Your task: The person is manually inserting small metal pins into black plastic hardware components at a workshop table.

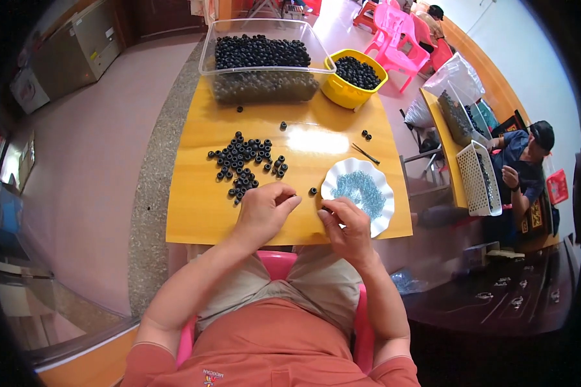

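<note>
Both of my hands are over the near part of the yellow table (329, 138), fingertips pinched and a short gap between them. My left hand (261, 211) is closed beside a loose pile of small black bead-like pieces with holes (242, 155); only a tiny dark speck shows at its fingertips. In the thumb and fingers of my right hand (350, 227) is a small black bead-like piece (327, 209), mostly covered. Right beside that hand stands a white wavy-rimmed plate (386, 216) holding many tiny clear bluish pieces (361, 190). One loose black piece (313, 191) lies between the hands.
Dark tweezers (366, 153) lie beyond the plate. At the far edge stand a clear plastic bin (265, 80) and a yellow basin (348, 97), both filled with black pieces. To the right, a person (526, 161) sits by another table with a white basket (478, 177). Pink chairs (397, 39) stand behind.
</note>
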Demonstrator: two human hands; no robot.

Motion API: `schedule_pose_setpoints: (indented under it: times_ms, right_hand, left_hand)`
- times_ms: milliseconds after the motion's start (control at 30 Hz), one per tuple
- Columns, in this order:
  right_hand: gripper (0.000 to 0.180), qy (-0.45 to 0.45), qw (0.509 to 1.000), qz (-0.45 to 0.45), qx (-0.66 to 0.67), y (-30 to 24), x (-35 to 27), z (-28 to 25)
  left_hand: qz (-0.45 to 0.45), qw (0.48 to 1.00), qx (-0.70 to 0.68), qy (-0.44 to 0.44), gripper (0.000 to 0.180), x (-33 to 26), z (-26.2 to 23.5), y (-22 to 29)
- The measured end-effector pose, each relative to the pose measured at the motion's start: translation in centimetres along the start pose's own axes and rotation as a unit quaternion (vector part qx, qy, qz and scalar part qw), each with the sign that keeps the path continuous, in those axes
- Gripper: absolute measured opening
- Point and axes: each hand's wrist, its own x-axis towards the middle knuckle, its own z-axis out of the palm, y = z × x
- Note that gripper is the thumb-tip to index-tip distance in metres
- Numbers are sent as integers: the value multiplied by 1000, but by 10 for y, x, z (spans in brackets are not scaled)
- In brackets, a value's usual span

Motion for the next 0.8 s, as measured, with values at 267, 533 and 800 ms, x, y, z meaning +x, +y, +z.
schedule_pose_setpoints:
  times_ms: [267,533,800]
  right_hand:
    - [18,10,1000,-4,-3,5,-4,-7]
    - [16,38,999,10,14,8,-8,-11]
    - [22,-12,989,-81,-123,4,3,-7]
  left_hand:
    - [252,934,250,-39,12,15,-2,-2]
    - [272,931,242,-23,11,14,-7,-8]
    - [230,963,138,23,12,5,-18,-5]
